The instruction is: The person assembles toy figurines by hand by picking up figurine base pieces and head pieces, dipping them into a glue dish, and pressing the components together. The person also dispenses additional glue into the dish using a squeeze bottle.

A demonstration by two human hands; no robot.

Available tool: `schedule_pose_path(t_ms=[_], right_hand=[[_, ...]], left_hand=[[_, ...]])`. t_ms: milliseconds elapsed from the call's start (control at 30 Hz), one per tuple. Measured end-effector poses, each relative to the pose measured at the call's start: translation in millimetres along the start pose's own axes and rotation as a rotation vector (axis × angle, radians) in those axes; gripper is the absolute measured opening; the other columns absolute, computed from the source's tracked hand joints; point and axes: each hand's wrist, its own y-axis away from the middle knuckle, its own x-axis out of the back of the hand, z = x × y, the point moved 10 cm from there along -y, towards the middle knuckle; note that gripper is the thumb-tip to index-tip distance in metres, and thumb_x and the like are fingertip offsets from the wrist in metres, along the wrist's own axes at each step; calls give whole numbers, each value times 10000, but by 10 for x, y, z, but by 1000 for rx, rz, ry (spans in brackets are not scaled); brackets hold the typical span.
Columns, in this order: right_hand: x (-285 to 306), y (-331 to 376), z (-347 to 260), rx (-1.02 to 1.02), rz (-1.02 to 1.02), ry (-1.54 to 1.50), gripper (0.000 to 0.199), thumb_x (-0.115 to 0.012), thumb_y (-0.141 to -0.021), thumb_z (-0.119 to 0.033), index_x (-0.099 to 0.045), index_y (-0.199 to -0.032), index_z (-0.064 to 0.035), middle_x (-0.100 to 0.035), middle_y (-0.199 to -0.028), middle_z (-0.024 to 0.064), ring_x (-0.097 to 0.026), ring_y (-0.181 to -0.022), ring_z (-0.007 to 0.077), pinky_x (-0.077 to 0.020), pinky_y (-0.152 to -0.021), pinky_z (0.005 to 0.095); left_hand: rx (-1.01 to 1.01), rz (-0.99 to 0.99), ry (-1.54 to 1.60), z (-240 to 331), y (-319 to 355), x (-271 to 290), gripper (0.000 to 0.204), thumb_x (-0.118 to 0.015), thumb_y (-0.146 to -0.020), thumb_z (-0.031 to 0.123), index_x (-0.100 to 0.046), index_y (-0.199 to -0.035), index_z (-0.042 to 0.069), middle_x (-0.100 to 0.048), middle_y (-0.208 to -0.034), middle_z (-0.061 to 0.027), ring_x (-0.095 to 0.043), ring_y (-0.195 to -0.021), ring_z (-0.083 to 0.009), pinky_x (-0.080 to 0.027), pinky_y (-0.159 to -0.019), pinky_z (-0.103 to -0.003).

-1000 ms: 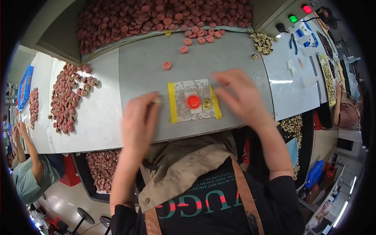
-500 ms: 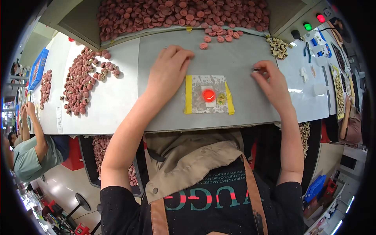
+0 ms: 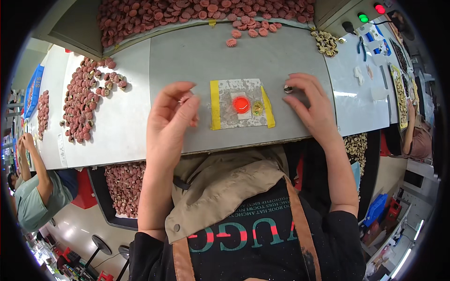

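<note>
My left hand point(image 3: 169, 117) is raised over the grey tabletop with its fingers curled around a small pink fluted cap point(image 3: 185, 97), partly hidden by the fingers. Right of it lies a grey-white mat point(image 3: 229, 122) edged with yellow tape. A round, glowing red disc point(image 3: 241, 105) sits on the mat, beside a small yellowish clear disc point(image 3: 257, 108). On the mat's right, my right hand point(image 3: 311, 105) pinches a small dark-and-white piece point(image 3: 288, 89) between thumb and fingers.
Pink caps point(image 3: 187, 14) fill a bin at the back; several point(image 3: 253, 33) have spilled in front. Pink-and-cream pieces point(image 3: 84, 103) lie at left, cream-and-dark pieces point(image 3: 326, 43) at right. Trays of pieces point(image 3: 124, 187) sit below the front edge. Co-workers point(image 3: 40, 196) flank both sides.
My left hand has drawn back from the far side of the table toward the near left, and a pink cap now shows in it. My right hand keeps its pinch, fingers slightly more spread.
</note>
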Motion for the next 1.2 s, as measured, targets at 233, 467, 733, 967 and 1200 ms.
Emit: schedule_pose_path(t_ms=[233, 467, 733, 967, 1200], right_hand=[[-40, -82, -65, 18, -125, 182, 221, -648, -870, -46, -618, -1089, -33, -602, -984, 96, -589, -874, 249, -480, -763, 327], [-123, -68, -66, -119, -222, 77, 183, -645, -863, -37, -621, -1044, -22, -604, -976, 95, -593, -870, 236, -478, -760, 322], [-180, -48, -18, -198, -161, 64, 155, -642, -866, -34, -621, -1017, -3, -622, -961, 84, -595, -834, 210, -480, -763, 305], [-242, -117, -172, -197, -174, 31, 157, -647, -865, -34, -628, -1015, 4, -626, -968, 96, -611, -843, 214, -490, -780, 304], [-660, -214, -771, 152, -216, 3, 208, -679, -821, -34, -651, -1027, -31, -612, -993, 107, -608, -915, 274, -501, -787, 348]], left_hand=[[143, -122, 357, -223, 79, -260, 363, -593, -971, 145, -557, -1301, -2, -574, -1022, 6, -540, -879, -76, -442, -807, -212], [224, -143, 445, -334, 125, -268, 394, -508, -1012, 173, -486, -1353, -23, -602, -1133, -52, -593, -1028, -130, -486, -905, -265], [234, -169, 532, -384, 123, -184, 398, -503, -1009, 158, -467, -1361, -24, -601, -1135, -63, -590, -958, -107, -493, -873, -251], [243, -170, 544, -375, 137, -179, 396, -501, -1015, 165, -461, -1363, -19, -599, -1180, -77, -588, -972, -101, -486, -869, -246], [247, -174, 542, -394, 161, -173, 353, -533, -1005, 163, -513, -1311, -13, -602, -1129, -50, -595, -1006, -124, -482, -887, -255]])
